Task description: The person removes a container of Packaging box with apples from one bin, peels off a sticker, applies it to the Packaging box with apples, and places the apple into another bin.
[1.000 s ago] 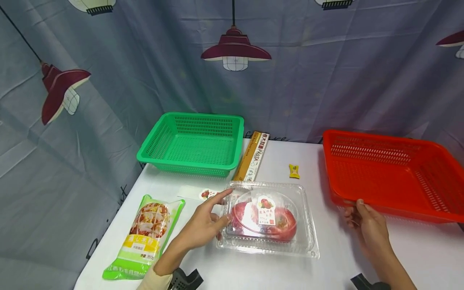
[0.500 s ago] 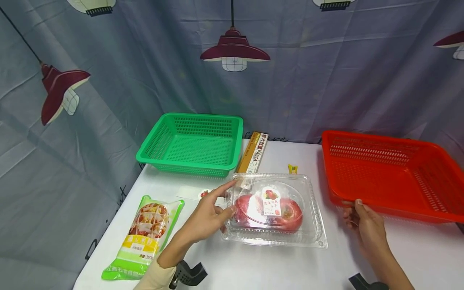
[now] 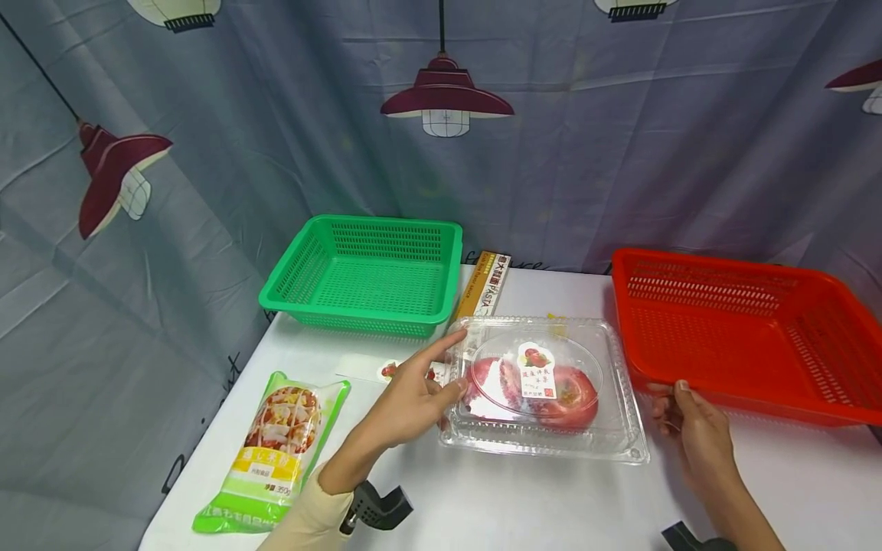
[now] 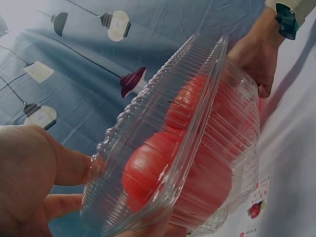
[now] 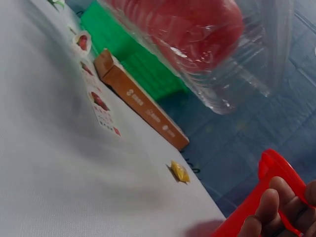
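A clear plastic clamshell box [image 3: 623, 428] with red fruit [image 3: 566, 398] inside and a label on its lid is held up off the table. My left hand [image 3: 416, 402] grips its left side, thumb and fingers round the edge; the left wrist view shows the clamshell box [image 4: 212, 133] tilted in that grip. At the right, my right hand [image 3: 703, 436] holds the near rim of the red plastic basket [image 3: 730, 398], thumb on top. In the right wrist view fingers [image 5: 269, 205] curl at the red basket's rim [image 5: 281, 160].
A green basket [image 3: 358, 321] stands at the back left, beside a pasta box [image 3: 482, 287]. A green food bag [image 3: 276, 451] lies front left. Sticker labels [image 5: 101, 106] lie on the white table. A small yellow packet [image 5: 179, 171] is mostly behind the clamshell in the head view.
My left hand has lifted the clamshell box and carried it rightward toward the red basket, covering most of the yellow packet. The right hand has stayed at the basket's rim.
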Motion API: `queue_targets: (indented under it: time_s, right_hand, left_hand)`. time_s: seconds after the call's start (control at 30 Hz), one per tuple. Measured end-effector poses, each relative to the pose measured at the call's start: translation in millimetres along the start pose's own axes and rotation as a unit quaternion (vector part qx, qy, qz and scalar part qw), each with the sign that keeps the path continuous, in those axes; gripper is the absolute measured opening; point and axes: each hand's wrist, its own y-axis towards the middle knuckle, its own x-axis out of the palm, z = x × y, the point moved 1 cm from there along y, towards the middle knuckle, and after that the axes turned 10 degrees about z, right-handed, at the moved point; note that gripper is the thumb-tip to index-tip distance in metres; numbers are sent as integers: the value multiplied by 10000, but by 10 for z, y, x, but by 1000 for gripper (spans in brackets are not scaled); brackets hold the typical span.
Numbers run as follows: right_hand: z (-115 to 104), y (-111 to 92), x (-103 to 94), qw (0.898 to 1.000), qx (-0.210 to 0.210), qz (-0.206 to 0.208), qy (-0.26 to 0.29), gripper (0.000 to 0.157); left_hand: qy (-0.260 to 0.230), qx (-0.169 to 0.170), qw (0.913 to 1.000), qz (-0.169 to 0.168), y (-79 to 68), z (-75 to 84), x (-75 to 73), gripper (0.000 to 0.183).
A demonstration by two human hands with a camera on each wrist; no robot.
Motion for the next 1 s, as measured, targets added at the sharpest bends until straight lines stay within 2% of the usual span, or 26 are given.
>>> queue_targets:
  time_s: [0.43,0.67,1.0]
  right_hand:
    - [12,-18,24,9999,-71,53,140,34]
    - [18,-26,14,9996,100,144,218,33]
    - [41,-9,-7,9995,13,138,-297,29]
  left_hand:
    - [-167,-101,9998,0,71,84,74,67]
    - [-224,18,9997,-6,101,134,117,67]
    - [-240,146,9996,-16,158,186,167,66]
